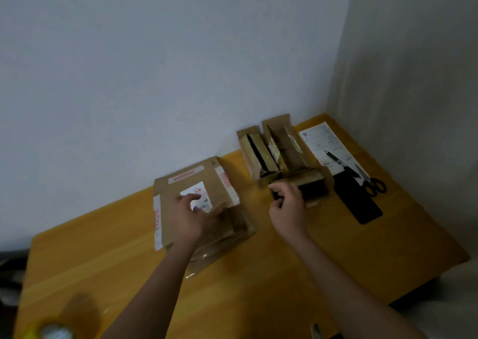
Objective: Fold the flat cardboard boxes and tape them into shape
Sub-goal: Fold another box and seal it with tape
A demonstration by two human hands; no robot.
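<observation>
A stack of flattened cardboard boxes (207,183) with white labels and red-printed tape lies on the yellow wooden table (258,274). My left hand (190,215) rests on top of the stack, fingers spread over a white label. To the right stand several folded brown boxes (274,149) against the wall. The nearest small box (313,183) lies on its side with its dark opening facing me. My right hand (287,202) has its fingers curled on that box's left edge.
A white printed sheet (323,142) with a pen (336,158) lies at the far right, beside black-handled scissors (373,184) and a flat black rectangle (358,201). A blurred tape roll (55,332) sits at the near left corner. Walls close off the back and right.
</observation>
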